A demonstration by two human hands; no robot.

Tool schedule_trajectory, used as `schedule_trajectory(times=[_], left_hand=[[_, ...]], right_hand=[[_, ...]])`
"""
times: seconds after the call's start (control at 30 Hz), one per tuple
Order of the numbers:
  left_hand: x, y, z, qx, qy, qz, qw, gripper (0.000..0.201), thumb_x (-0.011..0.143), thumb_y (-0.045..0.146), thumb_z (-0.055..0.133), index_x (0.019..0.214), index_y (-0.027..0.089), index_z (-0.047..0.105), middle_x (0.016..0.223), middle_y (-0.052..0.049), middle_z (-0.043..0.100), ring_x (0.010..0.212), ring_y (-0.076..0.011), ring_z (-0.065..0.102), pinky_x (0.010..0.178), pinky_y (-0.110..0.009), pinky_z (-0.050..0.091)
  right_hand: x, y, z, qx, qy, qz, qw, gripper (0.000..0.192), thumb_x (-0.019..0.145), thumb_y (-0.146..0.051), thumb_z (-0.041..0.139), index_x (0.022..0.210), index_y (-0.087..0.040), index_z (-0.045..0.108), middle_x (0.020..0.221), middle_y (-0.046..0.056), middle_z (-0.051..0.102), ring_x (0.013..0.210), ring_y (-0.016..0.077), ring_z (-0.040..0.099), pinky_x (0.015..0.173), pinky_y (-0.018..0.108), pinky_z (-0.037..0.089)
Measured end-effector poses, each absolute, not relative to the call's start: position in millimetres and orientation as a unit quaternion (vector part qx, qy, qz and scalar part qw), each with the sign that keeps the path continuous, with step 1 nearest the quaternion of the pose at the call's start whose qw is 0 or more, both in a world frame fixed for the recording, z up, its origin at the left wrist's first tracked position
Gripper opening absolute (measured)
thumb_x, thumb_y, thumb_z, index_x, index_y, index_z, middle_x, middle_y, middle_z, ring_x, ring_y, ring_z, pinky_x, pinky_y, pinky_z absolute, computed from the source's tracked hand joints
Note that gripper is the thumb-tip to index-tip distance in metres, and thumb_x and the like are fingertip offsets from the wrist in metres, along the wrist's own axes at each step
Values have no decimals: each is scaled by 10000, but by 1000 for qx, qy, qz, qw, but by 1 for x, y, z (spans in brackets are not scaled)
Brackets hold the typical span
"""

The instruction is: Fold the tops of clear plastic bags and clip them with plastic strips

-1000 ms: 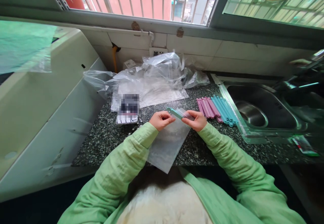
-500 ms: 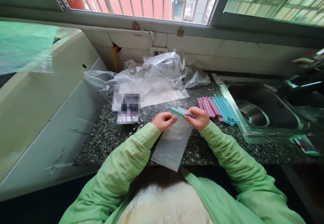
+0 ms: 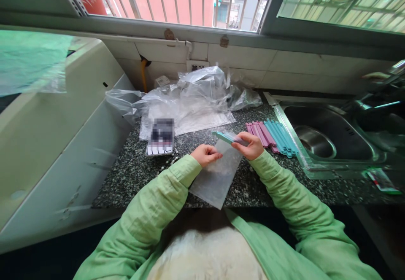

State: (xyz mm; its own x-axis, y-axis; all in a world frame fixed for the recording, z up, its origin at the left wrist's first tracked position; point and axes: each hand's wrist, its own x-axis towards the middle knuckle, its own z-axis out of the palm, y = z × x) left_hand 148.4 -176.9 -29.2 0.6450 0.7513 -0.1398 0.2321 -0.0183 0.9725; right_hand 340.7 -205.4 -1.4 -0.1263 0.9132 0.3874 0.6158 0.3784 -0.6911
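A frosted clear plastic bag (image 3: 215,183) hangs slanted in front of me over the counter's front edge. My left hand (image 3: 207,155) is closed in a pinch on the bag's left edge, near its top. In my right hand (image 3: 249,146) are teal strips (image 3: 224,137), long and narrow like bag-sealing clips, gripped together with the bag's top right corner. Their free ends point left across the bag's top. To the right lie pink strips (image 3: 262,134) and more teal strips (image 3: 281,136), set out side by side in rows.
Behind my hands is a heap of crumpled clear plastic bags (image 3: 202,96) on the speckled counter (image 3: 126,179). A phone (image 3: 161,138), its screen blurred, lies at the left. A steel sink (image 3: 335,132) is on the right, with a small packet (image 3: 383,181) near its front.
My left hand has come away from the teal strips and lowered slightly onto the bag's edge. The right hand keeps its hold, and the strips tilt a little more.
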Motion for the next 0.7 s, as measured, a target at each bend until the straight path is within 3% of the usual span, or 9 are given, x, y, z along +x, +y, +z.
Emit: schedule_trajectory(times=[0.33, 0.7], left_hand=[[150, -177, -27, 701, 375, 215, 567, 528, 516, 626, 573, 429, 178, 308, 418, 85, 244, 421, -32, 219, 417, -214, 171], [148, -177, -32, 724, 365, 194, 552, 538, 539, 638, 564, 416, 159, 352, 407, 75, 265, 420, -37, 240, 413, -211, 177]], right_hand=[[341, -201, -7, -537, -725, 149, 404, 218, 720, -370, 556, 632, -170, 558, 622, 30, 551, 608, 134, 481, 563, 259, 374], [344, -201, -8, -550, -700, 193, 413, 260, 688, -416, 576, 622, -166, 552, 580, 6, 509, 559, 113, 447, 497, 233, 337]])
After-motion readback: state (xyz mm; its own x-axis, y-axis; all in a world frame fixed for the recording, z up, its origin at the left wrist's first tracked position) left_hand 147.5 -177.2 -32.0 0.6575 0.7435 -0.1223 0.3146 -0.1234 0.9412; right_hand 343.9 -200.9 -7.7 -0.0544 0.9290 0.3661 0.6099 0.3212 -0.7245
